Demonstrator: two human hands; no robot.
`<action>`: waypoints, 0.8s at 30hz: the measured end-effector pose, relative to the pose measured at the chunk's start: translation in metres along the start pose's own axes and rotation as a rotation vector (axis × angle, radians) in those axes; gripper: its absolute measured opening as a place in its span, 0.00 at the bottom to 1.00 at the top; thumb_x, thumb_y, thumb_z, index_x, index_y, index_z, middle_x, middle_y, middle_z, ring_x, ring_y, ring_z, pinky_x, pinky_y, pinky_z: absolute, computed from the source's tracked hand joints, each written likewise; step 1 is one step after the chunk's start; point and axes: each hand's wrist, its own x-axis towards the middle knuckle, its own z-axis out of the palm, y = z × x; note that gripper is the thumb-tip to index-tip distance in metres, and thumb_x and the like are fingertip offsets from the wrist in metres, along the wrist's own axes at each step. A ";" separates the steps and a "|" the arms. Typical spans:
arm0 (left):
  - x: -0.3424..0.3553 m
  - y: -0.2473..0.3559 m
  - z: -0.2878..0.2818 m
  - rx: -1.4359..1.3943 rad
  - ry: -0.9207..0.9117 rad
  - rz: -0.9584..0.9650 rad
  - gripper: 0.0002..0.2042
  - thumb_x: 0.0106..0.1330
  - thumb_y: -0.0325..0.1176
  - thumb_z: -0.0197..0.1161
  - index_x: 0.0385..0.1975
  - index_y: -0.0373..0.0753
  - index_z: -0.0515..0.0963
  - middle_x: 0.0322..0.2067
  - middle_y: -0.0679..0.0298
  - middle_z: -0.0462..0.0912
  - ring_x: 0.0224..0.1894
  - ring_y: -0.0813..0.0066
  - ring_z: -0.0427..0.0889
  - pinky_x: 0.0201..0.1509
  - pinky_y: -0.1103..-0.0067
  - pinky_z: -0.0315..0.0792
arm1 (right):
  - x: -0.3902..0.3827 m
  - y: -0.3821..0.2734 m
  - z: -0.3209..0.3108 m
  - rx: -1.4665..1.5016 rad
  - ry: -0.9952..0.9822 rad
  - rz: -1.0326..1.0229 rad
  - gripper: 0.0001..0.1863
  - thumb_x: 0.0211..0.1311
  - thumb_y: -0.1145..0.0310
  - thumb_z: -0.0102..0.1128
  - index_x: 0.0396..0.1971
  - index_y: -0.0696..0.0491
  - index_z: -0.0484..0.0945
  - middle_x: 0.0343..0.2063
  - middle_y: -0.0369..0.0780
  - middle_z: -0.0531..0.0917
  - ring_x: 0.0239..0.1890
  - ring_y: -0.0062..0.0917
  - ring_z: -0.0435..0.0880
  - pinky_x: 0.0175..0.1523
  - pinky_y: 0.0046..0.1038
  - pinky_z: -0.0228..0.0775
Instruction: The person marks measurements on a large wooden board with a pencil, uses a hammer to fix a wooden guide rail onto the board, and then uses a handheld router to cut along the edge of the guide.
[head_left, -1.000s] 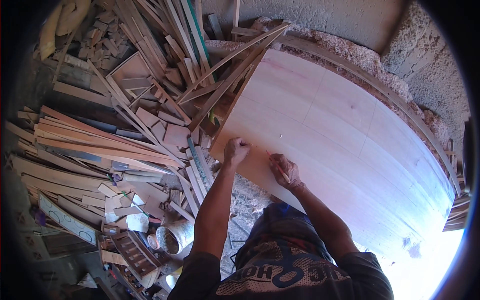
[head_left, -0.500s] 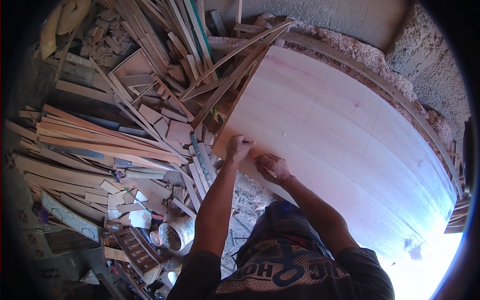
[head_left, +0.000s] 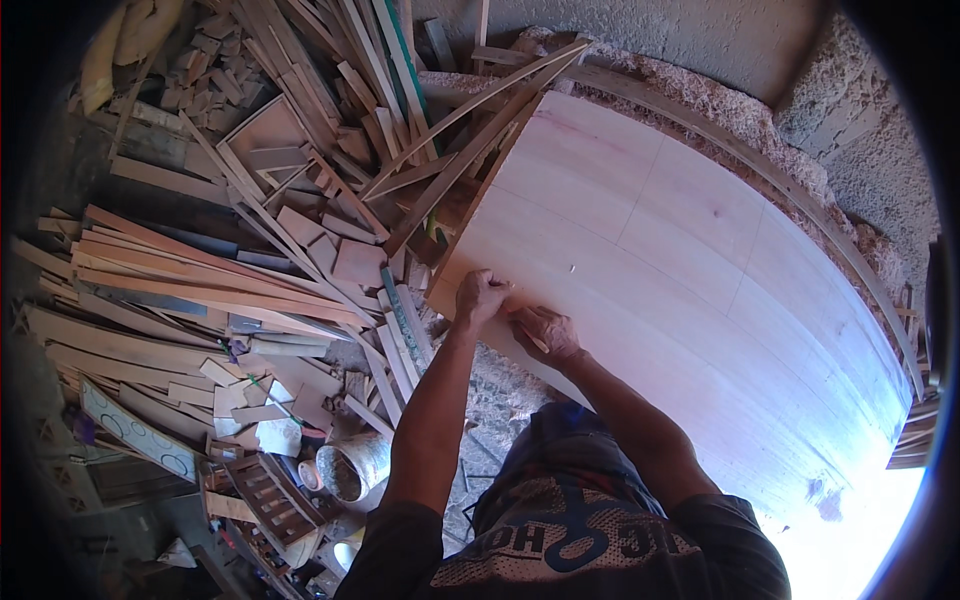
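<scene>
A large pale wooden panel [head_left: 640, 290], with thin pencil lines drawn across it, lies in front of me. Over its near left part both my hands are close together. My left hand [head_left: 482, 297] is closed, thumb and finger pinched on a tiny pale thing too small to name. Just right of it, my right hand [head_left: 546, 332] is curled round a slim reddish stick with a pale end [head_left: 541, 345], perhaps a pencil; most of it is hidden by the fingers. A small white bit [head_left: 572, 268] rests on the panel beyond my hands.
Long wood strips [head_left: 200, 270] and offcuts pile up on the left. A white bucket [head_left: 345, 472] stands near my left arm. Several battens [head_left: 480, 150] lean by the panel's far left corner. Wood shavings [head_left: 690, 95] line the wall behind the panel.
Both hands stay close together over the panel and shift only slightly. The stick in my right hand has turned a little. The view has moved very slightly.
</scene>
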 end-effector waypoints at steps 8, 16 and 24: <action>0.001 -0.002 0.002 -0.014 0.008 0.031 0.10 0.58 0.35 0.70 0.24 0.35 0.82 0.21 0.63 0.85 0.24 0.75 0.84 0.30 0.75 0.76 | 0.001 0.001 -0.002 0.040 0.025 -0.010 0.11 0.58 0.74 0.63 0.41 0.49 0.79 0.32 0.41 0.84 0.35 0.39 0.85 0.40 0.38 0.78; 0.003 0.014 -0.001 0.023 0.041 0.024 0.11 0.56 0.38 0.71 0.25 0.35 0.83 0.25 0.57 0.87 0.27 0.65 0.87 0.35 0.70 0.77 | -0.028 0.018 -0.037 0.127 0.124 0.080 0.10 0.61 0.74 0.63 0.43 0.52 0.77 0.36 0.43 0.84 0.39 0.40 0.87 0.43 0.37 0.80; 0.034 0.021 0.013 0.089 0.087 0.106 0.10 0.55 0.38 0.70 0.26 0.37 0.84 0.27 0.56 0.87 0.31 0.59 0.88 0.38 0.67 0.78 | -0.026 0.025 -0.042 0.078 0.183 0.185 0.10 0.64 0.71 0.63 0.44 0.53 0.76 0.37 0.43 0.84 0.38 0.39 0.87 0.42 0.34 0.81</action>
